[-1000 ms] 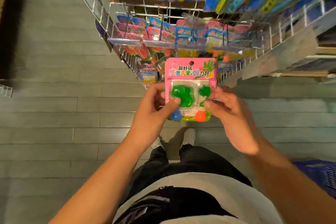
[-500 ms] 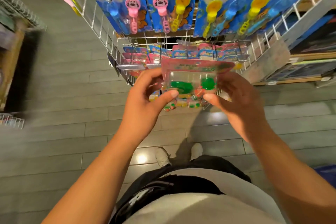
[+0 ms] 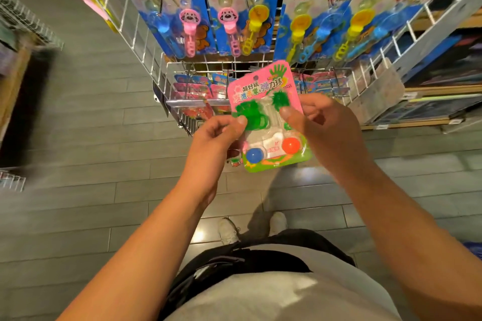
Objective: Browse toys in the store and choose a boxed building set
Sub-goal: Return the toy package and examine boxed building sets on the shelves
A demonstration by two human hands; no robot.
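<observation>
At the left edge of the aisle a wire basket (image 3: 13, 180) and some shelving smear into blur, and I cannot tell what they hold. The left hand (image 3: 219, 135) pinches the toy pack (image 3: 268, 122) by its left edge, thumb on the clear plastic over the green piece, fingers curled behind the card. The pack is held in the air in front of the wire rack (image 3: 260, 70), below the hanging row of bubble wands (image 3: 260, 18), tilted with its top leaning left. It looks very light: a thin card that would bend if squeezed mid-face, with a stiff, slick plastic bubble over two green sticky hands, a blue ball (image 3: 253, 156) and an orange ball (image 3: 290, 145). The side edges of the card, where both hands are, seem the safest hold; pressing the bubble could dent it. The right hand (image 3: 328, 125) grips the right edge the same way, thumb on the front, and covers that side of the pack. This is a carded trinket, not a boxed building set, so I judge the choosing not yet done. No such box is plainly in view; the dark shelves (image 3: 443, 81) at the right hold flat packages too blurred to name. The lower rack behind the pack is largely hidden, and something blue at the bottom right corner is cut off.
</observation>
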